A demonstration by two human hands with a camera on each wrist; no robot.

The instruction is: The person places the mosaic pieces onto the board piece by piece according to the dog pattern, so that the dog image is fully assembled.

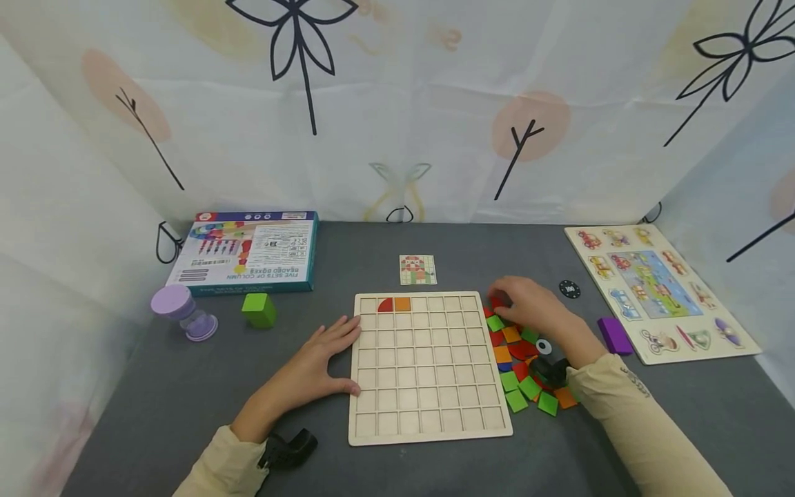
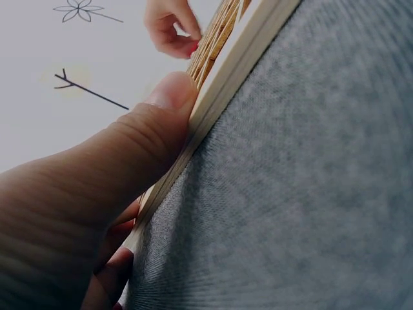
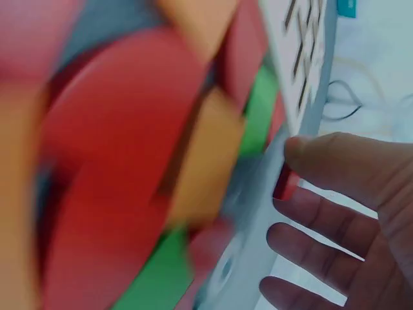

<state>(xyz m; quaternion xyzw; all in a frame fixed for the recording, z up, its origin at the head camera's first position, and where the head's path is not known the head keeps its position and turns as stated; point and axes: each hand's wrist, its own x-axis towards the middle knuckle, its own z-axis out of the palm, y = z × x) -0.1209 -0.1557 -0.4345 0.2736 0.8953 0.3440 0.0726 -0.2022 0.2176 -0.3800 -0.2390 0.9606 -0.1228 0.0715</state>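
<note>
A wooden grid board [image 1: 428, 378] lies at the middle of the table. In its top row sit a red quarter-circle tile [image 1: 386, 305] and an orange square tile [image 1: 402, 304]. My left hand [image 1: 313, 369] rests against the board's left edge, thumb and fingers spread along it; the left wrist view shows the thumb [image 2: 171, 93] on the rim. Beyond the board's upper right corner, my right hand [image 1: 535, 304] pinches a red tile [image 3: 286, 183] between thumb and index finger, the other fingers loosely bent. Loose green, red and orange tiles [image 1: 530, 388] are heaped below that hand.
A small pattern card [image 1: 417, 270] lies behind the board. At left are a boxed set [image 1: 248, 252], a purple hourglass-shaped toy [image 1: 185, 312] and a green cube [image 1: 259, 310]. At right are a black disc [image 1: 569, 288], a purple block [image 1: 615, 336] and a picture board [image 1: 664, 293].
</note>
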